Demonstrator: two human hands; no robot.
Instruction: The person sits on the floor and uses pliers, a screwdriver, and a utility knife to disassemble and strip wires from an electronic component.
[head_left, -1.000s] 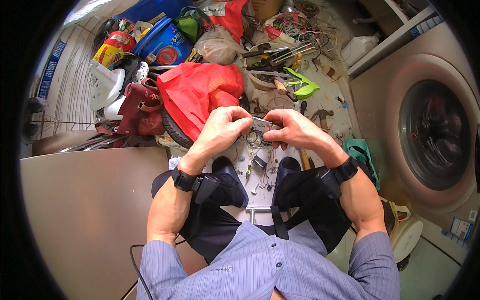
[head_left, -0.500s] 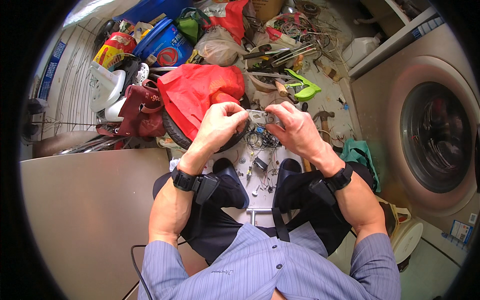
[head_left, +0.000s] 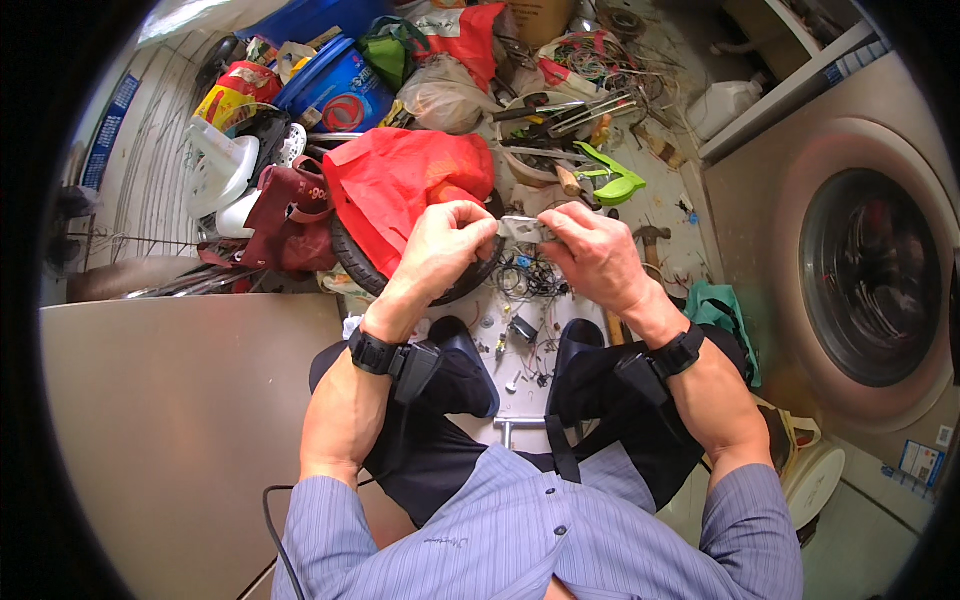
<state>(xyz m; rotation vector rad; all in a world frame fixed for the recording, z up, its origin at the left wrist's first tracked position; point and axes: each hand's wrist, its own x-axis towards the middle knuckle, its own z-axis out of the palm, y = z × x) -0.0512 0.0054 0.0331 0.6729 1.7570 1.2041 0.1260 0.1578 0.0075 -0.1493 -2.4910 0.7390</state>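
Observation:
Between my two hands is a small, light grey flat plate, perhaps metal, with cut-outs in it. My left hand pinches its left end between thumb and fingertips. At the other end, the closed fingers of my right hand grip it, hiding that edge. Both hands are raised in front of me, and each wrist wears a black band. Below the plate, a tangle of thin dark wires lies on the floor. A small black block and several tiny loose parts lie between my slippers.
A red bag covers a tyre ahead on the left. Beyond are a blue bucket, a green clamp-like tool and more wires. A hammer lies right of my hands, near a front-loading washing machine.
The plate has tilted and now shows a narrower face. My right hand has shifted slightly right and its fingers have closed in more. My left hand stays almost in place.

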